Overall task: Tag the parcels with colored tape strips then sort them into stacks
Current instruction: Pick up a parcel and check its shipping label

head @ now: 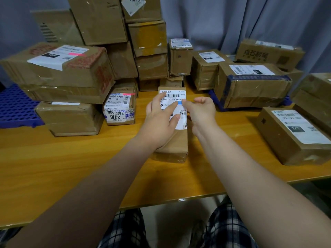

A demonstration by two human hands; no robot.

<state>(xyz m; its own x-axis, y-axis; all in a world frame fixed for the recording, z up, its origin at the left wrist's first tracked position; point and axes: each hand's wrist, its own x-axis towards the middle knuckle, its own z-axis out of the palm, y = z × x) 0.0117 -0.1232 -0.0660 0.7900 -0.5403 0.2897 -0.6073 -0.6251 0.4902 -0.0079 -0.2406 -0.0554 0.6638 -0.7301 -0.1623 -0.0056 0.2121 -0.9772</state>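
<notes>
Tagging in progress. A long brown cardboard parcel [175, 142] lies mid-worktop on the orange wooden worktop [71, 167]. The left hand [161, 119], fingers extended, presses its white label. The right hand [202, 110] pinches a short blue tape strip [180, 102] at the label's right edge. Two left-side boxes carry pink tape strips [75, 54]; right-side boxes [250, 83] appear untagged, so much tagging and sorting probably remains.

Bench [71, 167]: smooth wood-grain top, faint sheen. Parcel [179, 145]: matt brown cardboard, bound in glossy, wrinkled clear tape [172, 157]. Label [172, 100]: white matt paper. Tape strip [180, 103]: blue, finish too small to tell. Pallet [16, 108]: blue perforated plastic. Curtain [232, 20]: grey cloth in soft folds. Shorts [227, 226]: checked woven cloth.
</notes>
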